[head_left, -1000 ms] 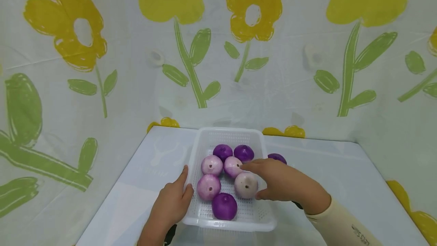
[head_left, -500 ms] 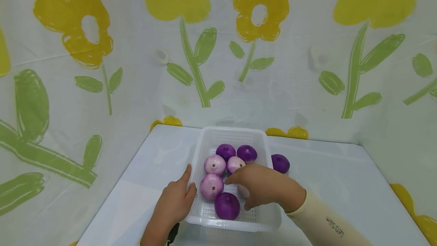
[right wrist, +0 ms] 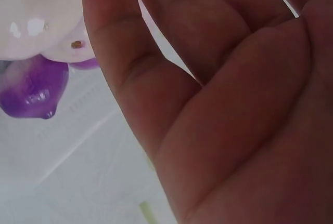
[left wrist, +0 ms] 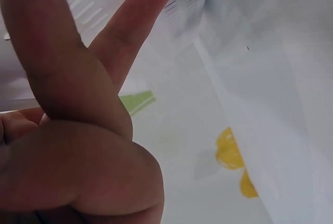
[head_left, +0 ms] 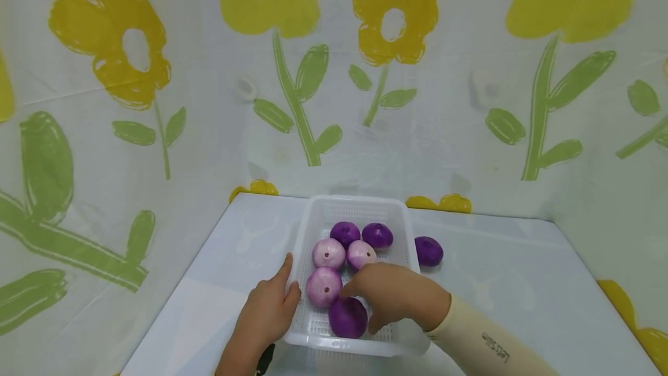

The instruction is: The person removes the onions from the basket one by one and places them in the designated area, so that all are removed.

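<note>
A white plastic basket (head_left: 388, 347) holds several purple and pale onions. Against its left rim rests my left hand (head_left: 265, 311), index finger extended and thumb apart; the left wrist view shows those fingers (left wrist: 132, 24) by the slotted wall. My right hand (head_left: 399, 297) reaches over the right rim, its fingers and thumb spread around the upper right of the dark purple onion (head_left: 347, 319) at the near end. The pinkish onion (head_left: 323, 288) lies just left of the fingertips. In the right wrist view the fingers look fairly straight, near a pale onion (right wrist: 31, 21).
Another purple onion (head_left: 429, 251) lies on the white table (head_left: 501, 283), outside the basket's right side. Two dark onions (head_left: 377, 236) and two pale ones (head_left: 329, 254) sit toward the basket's far end. A flower-printed cloth (head_left: 443, 149) hangs behind the table.
My right hand has moved left and toward me, from beside the whitish onion to the near dark purple onion, now covering the whitish one. The left hand stays at the rim.
</note>
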Motion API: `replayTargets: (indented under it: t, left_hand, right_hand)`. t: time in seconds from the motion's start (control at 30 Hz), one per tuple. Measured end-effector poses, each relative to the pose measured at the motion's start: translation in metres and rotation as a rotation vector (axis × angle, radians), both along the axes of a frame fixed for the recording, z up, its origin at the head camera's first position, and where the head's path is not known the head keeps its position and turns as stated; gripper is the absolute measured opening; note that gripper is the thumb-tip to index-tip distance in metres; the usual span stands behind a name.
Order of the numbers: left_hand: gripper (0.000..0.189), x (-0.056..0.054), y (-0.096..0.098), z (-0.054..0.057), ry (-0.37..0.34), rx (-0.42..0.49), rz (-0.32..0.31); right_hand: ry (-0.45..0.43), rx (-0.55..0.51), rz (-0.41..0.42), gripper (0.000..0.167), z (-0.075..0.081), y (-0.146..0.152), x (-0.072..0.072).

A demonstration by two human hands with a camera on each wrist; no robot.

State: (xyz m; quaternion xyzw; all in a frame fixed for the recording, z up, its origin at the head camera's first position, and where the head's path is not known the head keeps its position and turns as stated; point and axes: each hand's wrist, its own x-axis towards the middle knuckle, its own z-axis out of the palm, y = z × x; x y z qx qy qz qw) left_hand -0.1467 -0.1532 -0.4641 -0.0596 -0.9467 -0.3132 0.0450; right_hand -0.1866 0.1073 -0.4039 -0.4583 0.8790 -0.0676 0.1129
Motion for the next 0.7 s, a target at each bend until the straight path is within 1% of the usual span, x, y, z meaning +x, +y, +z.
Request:
replayTargets:
  t: [0.23, 0.37, 0.5, 0.6, 0.7]
  left_hand:
    - [0.060, 0.001, 0.000, -0.001, 0.007, -0.012, 0.007]
    - [0.060, 0.001, 0.000, -0.002, 0.006, -0.004, 0.007]
    - [0.060, 0.000, -0.001, -0.003, 0.003, -0.018, 0.018]
    - [0.061, 0.000, 0.000, -0.002, -0.012, -0.009, 0.023]
    - [0.061, 0.000, 0.001, 0.000, -0.016, 0.004, 0.017]
  right_hand:
    - [0.026, 0.031, 0.006, 0.063, -0.004, -0.004, 0.005]
    - [0.026, 0.004, 0.019, 0.058, -0.008, -0.008, 0.006]
    - [0.055, -0.016, 0.016, 0.055, -0.017, -0.012, 0.007]
    - [0.106, 0.017, 0.004, 0.060, -0.023, -0.015, 0.008]
    - [0.136, 0.060, -0.015, 0.067, -0.027, -0.017, 0.010]
